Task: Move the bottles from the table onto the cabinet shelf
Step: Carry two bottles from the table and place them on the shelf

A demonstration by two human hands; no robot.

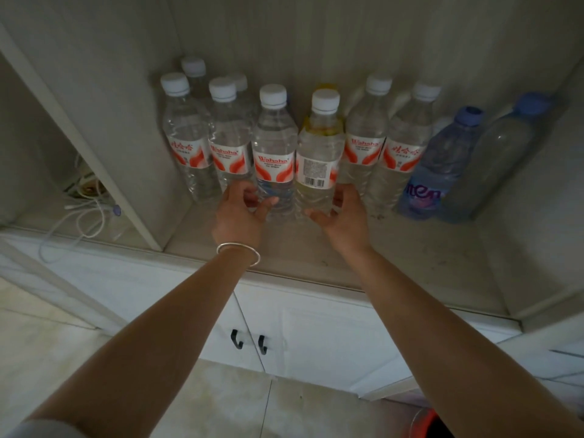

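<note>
Several clear water bottles with white caps and red-white labels stand in a row on the cabinet shelf point(363, 248). My left hand point(240, 213) curls round the base of a Wahaha-labelled bottle point(273, 143) in the middle of the row. My right hand point(343, 216) curls round the base of the bottle point(319, 147) beside it, whose barcode faces me. Both bottles stand upright on the shelf. A yellow-capped bottle point(325, 86) is mostly hidden behind the right one. Two blue-capped bottles point(442, 172) stand at the right end.
A vertical divider point(94, 159) bounds the shelf on the left, with white cables point(82, 216) in the compartment beyond it. Below the shelf are white cabinet doors with two black handles point(249, 341). The tiled floor point(221, 406) lies underneath.
</note>
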